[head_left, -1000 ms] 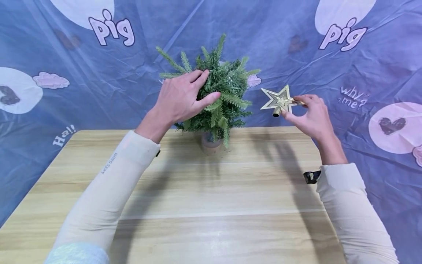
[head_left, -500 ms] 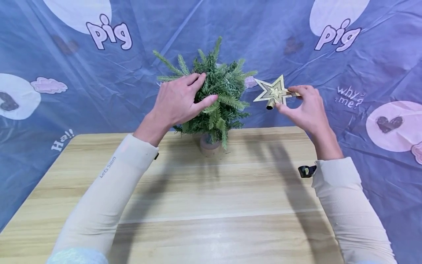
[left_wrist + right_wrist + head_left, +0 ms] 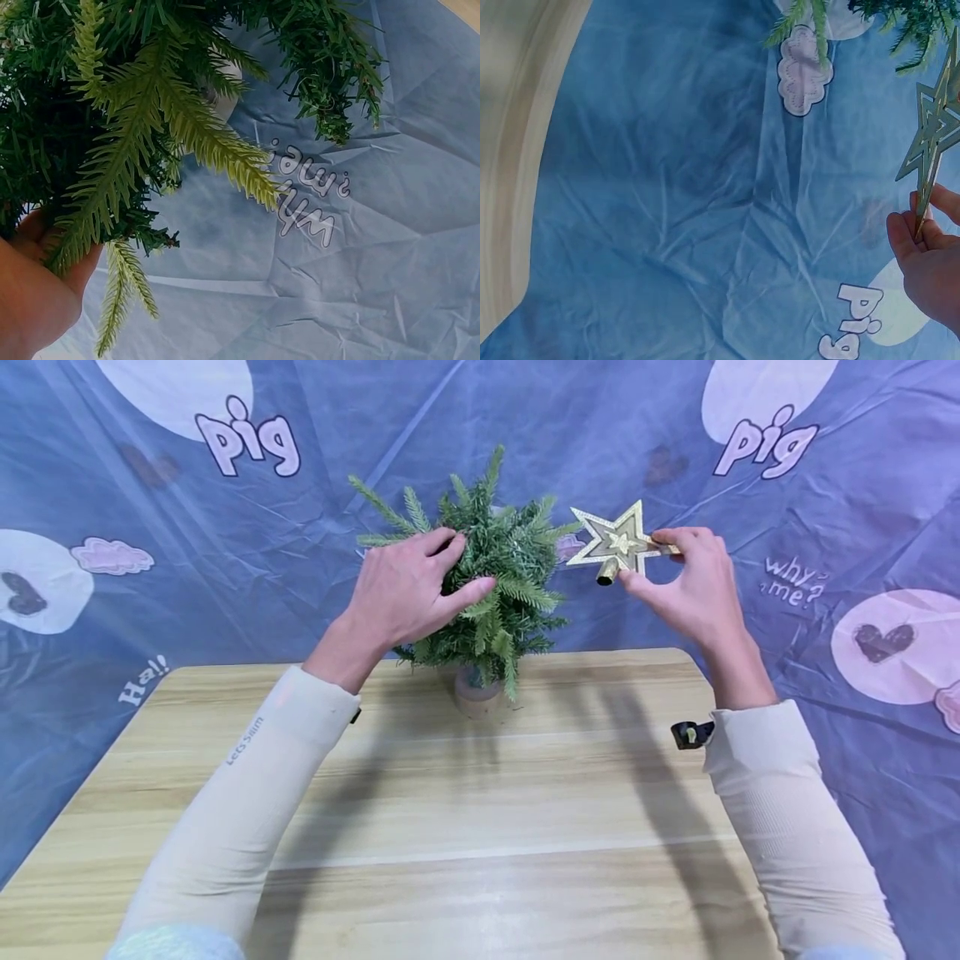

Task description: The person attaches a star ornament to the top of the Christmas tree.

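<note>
A small artificial Christmas tree in a round base stands near the table's back edge. My left hand grips its foliage from the left, thumb across the front and some fingertips lost among the needles. Seen from the left wrist, that hand curls behind a light green sprig. To the right of the tree, my right hand pinches a gold star tree topper by one point, up off the table. Its short socket points down and toward me. The right wrist view shows the star nearly edge-on.
A wooden table spreads below both arms. Behind it hangs a blue printed cloth, close to the tree's far side. Black straps show at the cuffs.
My right hand has raised the star and brought it a little to the left, nearer the tree. The left hand keeps its place on the foliage. The head view has shifted slightly.
</note>
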Tool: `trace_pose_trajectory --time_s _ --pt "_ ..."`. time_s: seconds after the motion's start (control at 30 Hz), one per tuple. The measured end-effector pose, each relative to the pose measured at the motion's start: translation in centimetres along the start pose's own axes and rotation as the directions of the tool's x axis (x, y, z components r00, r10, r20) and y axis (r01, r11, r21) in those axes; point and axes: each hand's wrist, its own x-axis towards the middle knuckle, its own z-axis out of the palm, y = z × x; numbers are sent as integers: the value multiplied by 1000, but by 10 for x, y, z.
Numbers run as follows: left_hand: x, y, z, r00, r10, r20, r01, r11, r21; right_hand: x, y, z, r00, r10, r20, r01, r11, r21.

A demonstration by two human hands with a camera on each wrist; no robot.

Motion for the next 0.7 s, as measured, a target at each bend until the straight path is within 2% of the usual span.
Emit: trace_pose_trajectory --time_s 0.4,0.7 --pt "0 0 0 1000 10 -10 -10 1000 9 10 -15 -1 999 -21 -47 22 999 30" --pt "1 0 -1 1000 6 10 -6 1000 14 16 -24 -1 1000 -4 -20 4 999 37"
